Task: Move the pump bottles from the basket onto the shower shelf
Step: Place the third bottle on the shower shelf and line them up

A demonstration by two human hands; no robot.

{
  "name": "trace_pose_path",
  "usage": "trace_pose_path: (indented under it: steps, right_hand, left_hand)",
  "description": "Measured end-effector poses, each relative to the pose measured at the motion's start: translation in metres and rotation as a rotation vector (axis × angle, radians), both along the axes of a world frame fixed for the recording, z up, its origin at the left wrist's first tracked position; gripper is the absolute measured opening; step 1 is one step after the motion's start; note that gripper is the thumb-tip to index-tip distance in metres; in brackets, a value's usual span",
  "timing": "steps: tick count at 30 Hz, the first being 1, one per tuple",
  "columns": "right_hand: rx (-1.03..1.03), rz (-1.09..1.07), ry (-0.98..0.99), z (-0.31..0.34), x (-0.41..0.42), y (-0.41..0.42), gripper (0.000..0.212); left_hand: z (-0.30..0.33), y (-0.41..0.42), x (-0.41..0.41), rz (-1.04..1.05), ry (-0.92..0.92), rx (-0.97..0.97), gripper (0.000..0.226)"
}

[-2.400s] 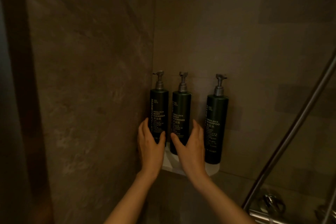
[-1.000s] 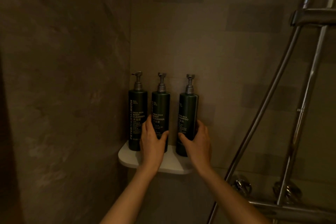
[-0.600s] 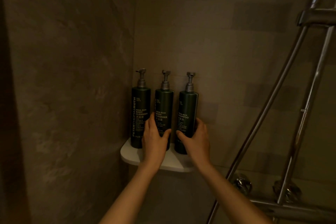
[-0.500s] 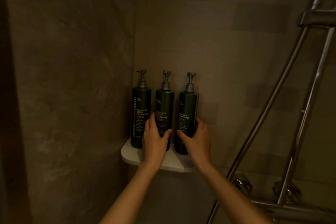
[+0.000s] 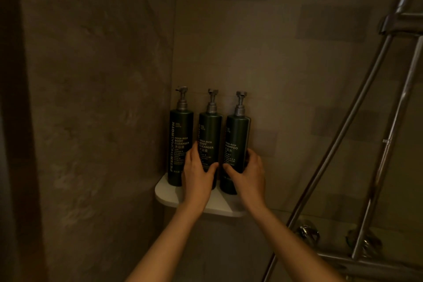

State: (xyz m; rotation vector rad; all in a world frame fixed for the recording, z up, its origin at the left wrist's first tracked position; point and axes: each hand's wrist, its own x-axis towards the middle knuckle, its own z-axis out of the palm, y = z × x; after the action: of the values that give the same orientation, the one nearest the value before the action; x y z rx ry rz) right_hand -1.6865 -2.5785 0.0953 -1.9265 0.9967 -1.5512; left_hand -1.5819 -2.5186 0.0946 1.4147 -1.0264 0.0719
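Observation:
Three dark green pump bottles stand upright in a row on a small white corner shelf (image 5: 168, 194). The left bottle (image 5: 179, 142) reads body cleanser and nothing touches it. My left hand (image 5: 198, 175) is wrapped around the lower part of the middle bottle (image 5: 209, 135). My right hand (image 5: 248, 174) grips the lower part of the right bottle (image 5: 235, 142), labelled shampoo. The bottoms of both held bottles rest on the shelf. No basket is in view.
Brown stone walls meet in the corner behind the shelf. A chrome shower hose (image 5: 338, 135) and riser rail (image 5: 389, 144) slant up on the right, with tap fittings (image 5: 306, 233) low right. A dark edge (image 5: 9, 121) runs down the far left.
Earlier my hands held the left and middle bottles; they have shifted to the middle and right bottles. The right bottle stands closer to the others. In the last half second nothing has moved.

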Motion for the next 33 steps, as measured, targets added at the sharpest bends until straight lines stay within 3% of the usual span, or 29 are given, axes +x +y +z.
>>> trace_pose_path:
  steps: [16, 22, 25, 28, 33]
  right_hand:
    - [-0.011, -0.038, 0.006, -0.001, 0.001, -0.001, 0.064]
    - [0.005, -0.024, -0.013, 0.0, -0.003, 0.006, 0.082]
    - [-0.122, -0.034, -0.05, 0.003, -0.008, 0.021, 0.075]
    - [-0.379, -0.076, -0.004, 0.008, -0.007, 0.039, 0.063]
    - [-0.567, -0.091, 0.16, 0.003, 0.022, 0.058, 0.065]
  left_hand:
    - [0.002, 0.002, 0.001, -0.001, -0.004, 0.021, 0.077]
    - [-0.001, 0.01, 0.004, -0.015, -0.003, -0.02, 0.073]
    - [-0.005, 0.02, 0.009, 0.021, -0.003, -0.129, 0.058]
    - [-0.006, 0.029, 0.018, 0.148, -0.074, -0.243, 0.044]
    - [0.0, 0.026, 0.037, 0.263, -0.104, -0.223, 0.054]
